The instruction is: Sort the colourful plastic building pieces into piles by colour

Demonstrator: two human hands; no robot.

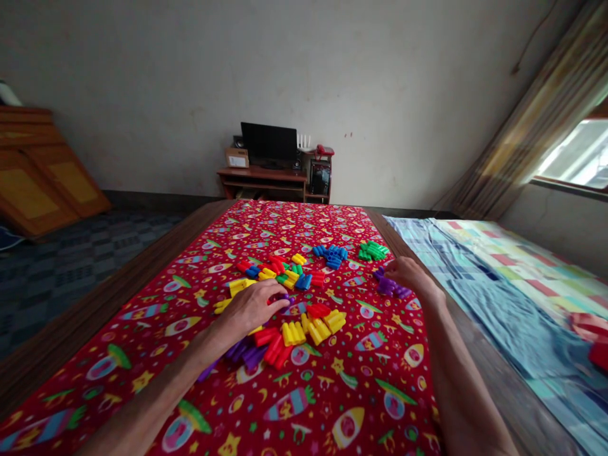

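Observation:
My left hand point(256, 305) is closed, fingers curled round a purple plastic toy block point(287, 300) that partly shows at the thumb. Under and beside this hand lies a mixed heap of blocks in yellow, red, blue and green. At the right, my right hand point(409, 276) has its fingers pinched together at a purple block point(379, 273), on the edge of a small purple pile point(392, 289). Its fingertips are partly hidden. Nearer to me lie yellow blocks point(319, 329), red blocks point(275, 348) and more purple blocks point(247, 352), some behind my left forearm.
A blue pile point(331, 254) and a green pile point(373, 251) sit farther back on the red patterned cloth point(285, 228). The wooden table edge point(494, 348) runs along the right, beside a bed point(503, 297). Beyond the table stands a desk point(266, 176) with a monitor point(268, 144).

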